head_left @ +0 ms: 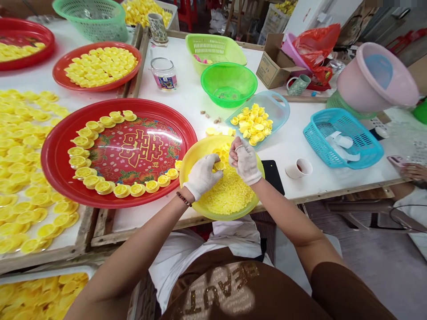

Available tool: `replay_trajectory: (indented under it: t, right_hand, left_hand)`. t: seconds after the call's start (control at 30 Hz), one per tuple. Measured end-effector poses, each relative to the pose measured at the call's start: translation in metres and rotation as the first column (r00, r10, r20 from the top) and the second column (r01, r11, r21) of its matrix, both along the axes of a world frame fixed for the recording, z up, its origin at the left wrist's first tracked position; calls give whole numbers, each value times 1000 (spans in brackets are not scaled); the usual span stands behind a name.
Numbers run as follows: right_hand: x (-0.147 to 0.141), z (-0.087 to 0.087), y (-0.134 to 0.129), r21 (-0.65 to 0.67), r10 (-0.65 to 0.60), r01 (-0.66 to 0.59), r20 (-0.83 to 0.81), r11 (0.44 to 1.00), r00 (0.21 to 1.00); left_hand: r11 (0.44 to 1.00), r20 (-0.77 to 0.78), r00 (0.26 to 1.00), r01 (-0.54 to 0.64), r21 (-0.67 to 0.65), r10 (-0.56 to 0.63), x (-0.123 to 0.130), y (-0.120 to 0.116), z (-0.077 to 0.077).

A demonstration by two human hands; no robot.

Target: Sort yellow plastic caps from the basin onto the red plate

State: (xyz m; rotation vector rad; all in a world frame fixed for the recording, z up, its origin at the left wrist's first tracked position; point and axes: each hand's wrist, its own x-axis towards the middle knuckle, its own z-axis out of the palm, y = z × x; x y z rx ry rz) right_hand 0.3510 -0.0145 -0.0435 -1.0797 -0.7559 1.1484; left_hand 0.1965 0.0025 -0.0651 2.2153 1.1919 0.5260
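My left hand point(204, 176), in a white glove with bare fingertips, pinches a small yellow plastic cup-shaped piece point(219, 166) over a yellow bowl point(188, 155). Small yellow pellets point(230, 195) fill much of the bowl, and more yellow cup pieces lie at its far side. My right hand point(246, 163), gloved alike, is closed with fingertips together above the bowl; what it pinches is hidden. Left of the bowl, a large red tray point(160, 133) carries a curved row of yellow cup pieces point(104, 186) along its rim. Behind my right hand, a blue translucent tray point(279, 113) holds a heap of them.
A green bowl point(230, 91), a glass jar point(163, 75) and a light-green basket point(216, 46) stand farther back. To the right are a paper cup point(298, 169), a black phone point(274, 175) and a blue basket point(347, 155). Another person's hand point(413, 171) shows at the right edge.
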Motion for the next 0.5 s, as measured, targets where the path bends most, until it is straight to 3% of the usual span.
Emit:
replay_trajectory:
  t: [0.13, 0.2, 0.27, 0.37, 0.5]
  right_hand:
    - [12, -6, -25, -36, 90, -84, 216, 996, 972]
    - [16, -8, -33, -46, 140, -132, 391, 990, 910]
    - [18, -7, -39, -30, 167, -186, 595, 982, 786]
    - [19, -8, -43, -20, 176, -281, 822, 960, 541]
    - [20, -16, -51, -51, 172, -370, 938, 928, 302]
  left_hand:
    - [997, 126, 989, 78, 14, -79, -14, -5, 7]
    - [992, 150, 982, 121, -16, -117, -20, -8, 8]
    - [987, 112, 982, 156, -45, -151, -25, -10, 7]
    - [989, 34, 988, 150, 17, -151, -32, -10, 8]
    - [989, 52, 998, -34, 145, 27, -50, 16, 22]
